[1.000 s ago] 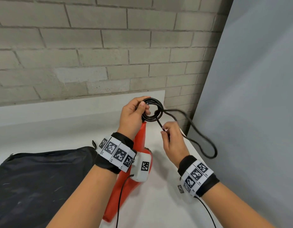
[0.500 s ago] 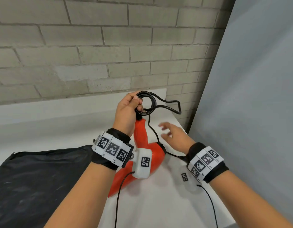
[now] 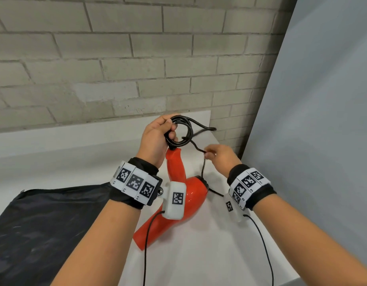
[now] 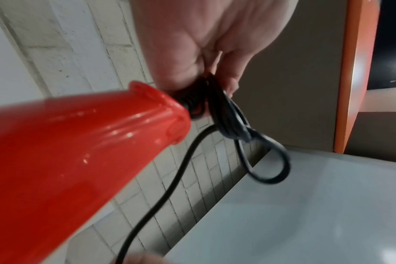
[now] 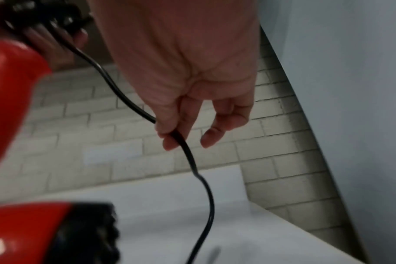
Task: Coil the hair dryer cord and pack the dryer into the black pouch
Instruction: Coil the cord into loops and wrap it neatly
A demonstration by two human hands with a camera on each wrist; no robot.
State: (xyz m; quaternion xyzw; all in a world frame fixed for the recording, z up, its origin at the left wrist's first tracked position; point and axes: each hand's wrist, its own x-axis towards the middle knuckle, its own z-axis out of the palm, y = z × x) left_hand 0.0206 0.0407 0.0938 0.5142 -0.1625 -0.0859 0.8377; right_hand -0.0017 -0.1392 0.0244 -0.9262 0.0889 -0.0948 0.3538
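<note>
Mid-coil — cord partly wound, dryer not yet packed.

Left hand (image 3: pixel 155 139) clenches the stacked loops of the cord (image 3: pixel 181 131) right at the handle end of the red hair dryer (image 3: pixel 178 182), above the white table (image 3: pixel 209 244); right hand (image 3: pixel 219 156) pinches the loose run between thumb and fingertip. Judgement: feed each new loop at the same size as the stack, lay it under the left thumb before releasing, and let the cord untwist so it does not kink. Dryer's handle points up and away toward the brick wall; barrel's long axis runs diagonally, nozzle toward the viewer's left, rear grille to the right. Black pouch (image 3: pixel 44 223) lies flat to the left — mouth not discernible.
</note>
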